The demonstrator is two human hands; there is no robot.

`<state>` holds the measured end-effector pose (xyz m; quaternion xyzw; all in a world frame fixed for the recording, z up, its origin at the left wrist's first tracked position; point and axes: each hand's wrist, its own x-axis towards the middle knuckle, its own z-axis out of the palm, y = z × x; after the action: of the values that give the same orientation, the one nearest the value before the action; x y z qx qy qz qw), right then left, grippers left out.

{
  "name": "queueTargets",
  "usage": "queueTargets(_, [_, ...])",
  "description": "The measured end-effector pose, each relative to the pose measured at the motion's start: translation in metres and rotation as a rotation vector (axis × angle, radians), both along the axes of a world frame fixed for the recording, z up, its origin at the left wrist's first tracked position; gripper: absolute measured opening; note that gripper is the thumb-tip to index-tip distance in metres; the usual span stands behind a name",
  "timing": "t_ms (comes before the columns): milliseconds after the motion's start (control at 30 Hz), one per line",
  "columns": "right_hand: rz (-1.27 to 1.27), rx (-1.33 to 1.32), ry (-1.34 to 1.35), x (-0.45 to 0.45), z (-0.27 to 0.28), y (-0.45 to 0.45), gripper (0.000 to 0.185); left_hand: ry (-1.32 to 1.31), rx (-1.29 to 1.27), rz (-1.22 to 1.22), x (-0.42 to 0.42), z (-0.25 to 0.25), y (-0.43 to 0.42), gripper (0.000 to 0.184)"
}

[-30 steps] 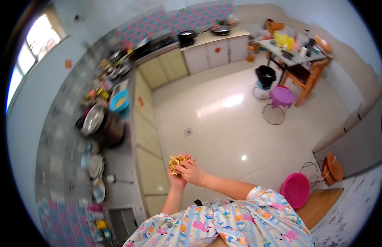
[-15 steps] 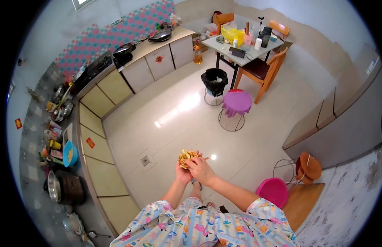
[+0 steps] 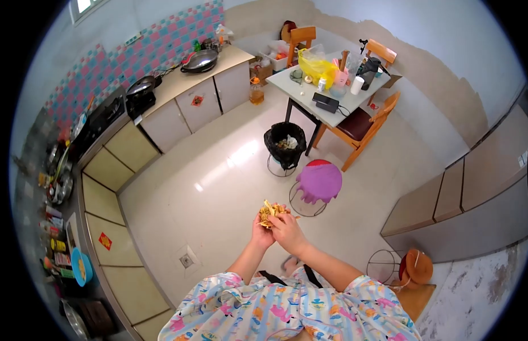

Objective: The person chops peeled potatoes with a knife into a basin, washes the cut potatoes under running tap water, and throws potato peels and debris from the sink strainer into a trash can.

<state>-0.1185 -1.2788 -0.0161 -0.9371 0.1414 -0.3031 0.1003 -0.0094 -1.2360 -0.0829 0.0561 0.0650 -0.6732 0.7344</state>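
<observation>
Cupped together in front of my body, my two hands hold a heap of yellow-brown strips that look like vegetable peelings. My left hand supports the heap from below and the left side. Over its right side curls my right hand, with the fingers pressing on the strips. Some pieces stick out above and to the right of the fingers. Beyond the hands stands a bin lined with a black bag, with scraps and crumpled white bits inside.
A stool with a purple cover stands right of the bin. Behind are a cluttered table and a wooden chair. A counter with yellow doors runs along the left, carrying a blue basin. Cabinets border the right.
The bin, purple stool and table appear nearer and lower, as my body has moved forward. The pink basin at right has left view. Both hands still hold the strips.
</observation>
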Motion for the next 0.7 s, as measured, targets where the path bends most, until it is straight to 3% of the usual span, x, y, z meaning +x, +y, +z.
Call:
queueTargets(200, [0.091, 0.073, -0.078, 0.016, -0.016, -0.158, 0.015, -0.173, 0.057, -0.035, 0.029, -0.013, -0.148, 0.061])
queueTargets(500, [0.094, 0.168, -0.093, 0.079, -0.040, -0.369, 0.008, -0.129, 0.209, -0.007, 0.095, -0.022, -0.351, 0.048])
queueTargets(600, [0.037, 0.252, 0.002, 0.115, -0.076, -0.430, 0.007, -0.119, 0.325, -0.046, 0.130, -0.041, -0.413, 0.049])
queueTargets(700, [-0.074, 0.337, 0.144, 0.149, -0.113, -0.498, 0.009, -0.105, 0.342, -0.159, 0.177, -0.099, -0.476, 0.050])
